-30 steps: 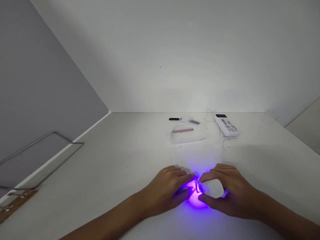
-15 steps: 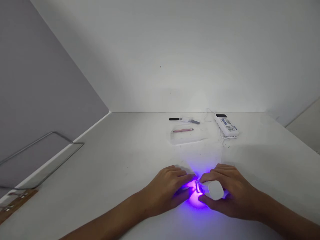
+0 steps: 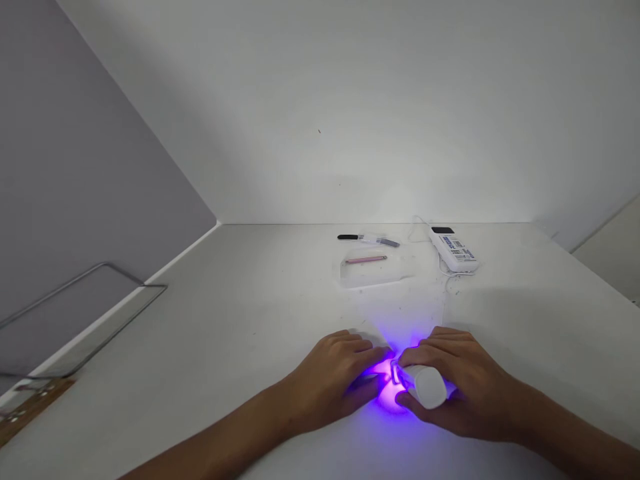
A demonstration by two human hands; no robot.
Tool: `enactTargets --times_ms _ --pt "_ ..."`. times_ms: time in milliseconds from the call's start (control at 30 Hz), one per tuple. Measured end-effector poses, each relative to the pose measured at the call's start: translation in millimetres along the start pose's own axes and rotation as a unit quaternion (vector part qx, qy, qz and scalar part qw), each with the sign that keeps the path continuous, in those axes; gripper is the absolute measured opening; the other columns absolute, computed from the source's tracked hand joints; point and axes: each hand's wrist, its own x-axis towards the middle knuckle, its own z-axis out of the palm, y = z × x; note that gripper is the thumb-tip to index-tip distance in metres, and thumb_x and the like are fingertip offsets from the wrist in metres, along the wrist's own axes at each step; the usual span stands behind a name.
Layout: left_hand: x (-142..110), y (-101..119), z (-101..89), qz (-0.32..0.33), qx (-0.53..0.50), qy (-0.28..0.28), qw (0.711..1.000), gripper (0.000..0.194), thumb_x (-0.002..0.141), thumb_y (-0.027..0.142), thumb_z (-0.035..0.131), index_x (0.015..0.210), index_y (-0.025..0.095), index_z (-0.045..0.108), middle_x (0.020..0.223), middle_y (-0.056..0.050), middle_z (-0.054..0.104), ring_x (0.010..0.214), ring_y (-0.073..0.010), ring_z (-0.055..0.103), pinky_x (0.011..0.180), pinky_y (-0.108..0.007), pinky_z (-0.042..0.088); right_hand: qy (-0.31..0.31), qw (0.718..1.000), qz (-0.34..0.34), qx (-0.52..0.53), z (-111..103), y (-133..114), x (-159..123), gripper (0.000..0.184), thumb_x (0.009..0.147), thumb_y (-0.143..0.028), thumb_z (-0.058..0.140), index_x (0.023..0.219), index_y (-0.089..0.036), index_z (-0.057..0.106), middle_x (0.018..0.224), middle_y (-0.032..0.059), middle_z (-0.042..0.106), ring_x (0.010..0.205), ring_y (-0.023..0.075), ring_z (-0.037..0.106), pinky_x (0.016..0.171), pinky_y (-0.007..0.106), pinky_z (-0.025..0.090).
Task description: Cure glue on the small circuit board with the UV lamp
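Note:
A small white handheld UV lamp with a rounded cap glows purple near the front of the white table. My right hand grips it from the right, thumb below and fingers above. My left hand rests on the table to the left of the lamp, palm down. Its thumb and index finger reach into the purple light with a gap between them, and the other fingers are bent. Glare blurs the fingertips, so anything small at them cannot be made out. A thin looped edge shows at the lamp's lit side.
Farther back, a clear plastic tray holds a pink pen-like tool. Behind it lies a dark-ended slim item. A white labelled device with a cable sits to the right. At left are a wire frame and a brown clipboard-like piece.
The lamp's capped end has tilted slightly downward in my right hand. Both hands otherwise stay nearly in place, and the purple glow below has shrunk a little.

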Motion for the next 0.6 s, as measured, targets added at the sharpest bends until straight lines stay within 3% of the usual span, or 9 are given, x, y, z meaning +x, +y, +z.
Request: enactTargets --times_ms 600 --pt "-0.3 -1.4 0.9 0.002 -0.004 -0.001 1.0 0.021 0.104 0.027 0.048 0.118 0.022 0.063 0.085 -0.001 0.073 0.071 -0.0215 0.067 0.07 -0.034 0.046 -0.008 1.0 0.002 -0.001 -1.0 0.3 0.7 0.024 0.088 -0.021 0.077 0.107 -0.022 0.064 0.082 -0.002 0.078 0.064 0.0131 0.069 0.068 0.028 0.05"
